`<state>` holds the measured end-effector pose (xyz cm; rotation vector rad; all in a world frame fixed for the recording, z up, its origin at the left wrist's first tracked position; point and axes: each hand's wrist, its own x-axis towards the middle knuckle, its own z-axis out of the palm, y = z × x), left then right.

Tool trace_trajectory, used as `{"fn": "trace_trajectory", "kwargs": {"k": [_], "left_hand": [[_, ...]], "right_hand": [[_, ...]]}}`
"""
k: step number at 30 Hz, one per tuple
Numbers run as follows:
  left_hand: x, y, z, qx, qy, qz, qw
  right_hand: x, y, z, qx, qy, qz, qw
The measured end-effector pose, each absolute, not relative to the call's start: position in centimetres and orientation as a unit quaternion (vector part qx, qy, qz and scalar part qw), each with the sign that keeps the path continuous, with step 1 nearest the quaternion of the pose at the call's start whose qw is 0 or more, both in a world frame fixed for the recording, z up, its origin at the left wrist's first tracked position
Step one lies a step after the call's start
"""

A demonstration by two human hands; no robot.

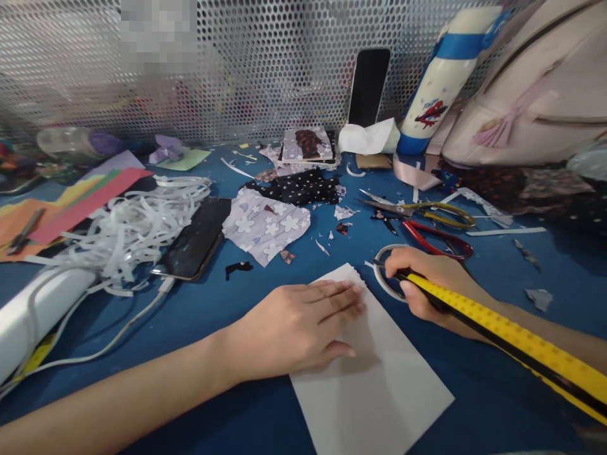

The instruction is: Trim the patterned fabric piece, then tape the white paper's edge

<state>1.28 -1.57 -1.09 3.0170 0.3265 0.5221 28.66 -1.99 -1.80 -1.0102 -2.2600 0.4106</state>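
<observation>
My left hand (298, 328) lies flat with its fingers stretched out, pressing on a white sheet of paper (379, 404). The top edge of the sheet looks torn or ragged. In my right hand (434, 284) is a long yellow-and-black tool (512, 335) with a bumpy yellow surface; it runs back toward the lower right corner. Its dark tip is partly hidden by my fingers, so its kind is unclear. Just beside those fingers, a white ring like a tape roll (379, 278) lies on the blue table (265, 417).
Yellow-handled scissors (439, 212) and red-handled pliers (436, 240) lie beyond my right hand. Fabric scraps (265, 221) are strewn mid-table. A phone on a cable (199, 240) and shredded white strips (128, 221) lie left. A bottle (441, 88) and bag (535, 95) stand back right.
</observation>
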Motion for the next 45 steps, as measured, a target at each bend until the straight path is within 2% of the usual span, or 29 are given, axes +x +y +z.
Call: {"fn": "trace_trajectory", "kwargs": {"k": [8, 11, 13, 15, 17, 20, 23, 26, 28, 30, 33, 36, 41, 45], "left_hand": [[1.4, -1.4, -1.0, 0.977, 0.108, 0.183, 0.008], [1.3, -1.5, -1.0, 0.975, 0.107, 0.193, 0.007], [1.2, -1.5, -0.9, 0.972, 0.106, 0.208, 0.027], [0.9, -1.3, -0.6, 0.958, 0.116, 0.244, 0.096], [0.7, -1.0, -0.3, 0.917, 0.175, 0.296, 0.202], [0.4, -0.4, 0.0, 0.798, 0.302, 0.393, 0.342], [0.2, 0.1, 0.1, 0.703, 0.346, 0.461, 0.416], [0.1, 0.3, 0.4, 0.696, 0.344, 0.470, 0.420], [-0.1, 0.2, 1.0, 0.721, 0.321, 0.448, 0.419], [-0.5, -0.2, 1.8, 0.768, 0.293, 0.400, 0.405], [-1.4, -1.3, 3.0, 0.869, 0.243, 0.290, 0.320], [-2.8, -3.0, 3.5, 0.922, 0.233, 0.200, 0.235], [-5.3, -5.8, 2.8, 0.928, 0.317, 0.088, 0.175], [-5.8, -6.2, 1.9, 0.920, 0.355, 0.046, 0.158]], "right_hand": [[29.1, -2.2, -1.5, -0.439, -0.783, 0.214, 0.384], [29.1, -1.9, -1.5, -0.427, -0.745, 0.232, 0.458], [29.3, -1.6, -1.3, -0.412, -0.724, 0.205, 0.514], [29.6, -1.4, -0.6, -0.396, -0.740, 0.153, 0.523], [30.0, -1.3, 0.5, -0.387, -0.795, 0.082, 0.461], [30.4, -0.7, 2.3, -0.429, -0.846, -0.091, 0.304], [30.4, 0.8, 3.2, -0.486, -0.834, -0.207, 0.159], [30.2, 2.9, 3.0, -0.507, -0.830, -0.227, 0.050], [30.1, 4.0, 2.6, -0.492, -0.835, -0.247, 0.013], [30.0, 4.3, 2.6, -0.483, -0.836, -0.263, 0.006], [29.9, 3.0, 3.0, -0.469, -0.836, -0.283, 0.028], [30.1, 0.3, 3.3, -0.462, -0.856, -0.220, 0.073], [31.6, -3.4, 2.0, -0.398, -0.909, 0.072, 0.099], [32.6, -4.4, 0.7, -0.387, -0.902, 0.153, 0.113]]}}
